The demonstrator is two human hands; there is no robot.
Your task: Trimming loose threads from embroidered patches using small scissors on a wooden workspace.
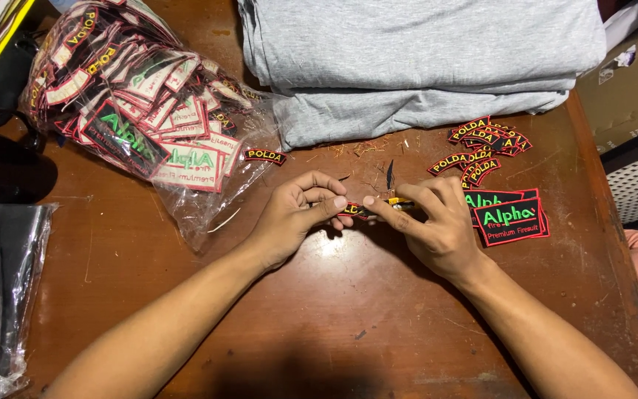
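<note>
At the middle of the wooden table [319, 310], the left hand [293, 218] is pinching a small embroidered patch [351, 210] while the right hand [437, 222] is gripping what looks like a thread snip [393, 185], trimming its edge, which needs steady, careful blade placement.

Left of the left hand [289, 218] lies a clear plastic bag of embroidered patches [131, 103]; behind both hands (toward the table's far edge) sits a stack of folded grey cloth [422, 59]. Right of the right hand [437, 225], flat rectangular embroidered patches [515, 222] lie stacked on the brown wooden table [334, 318].
</note>
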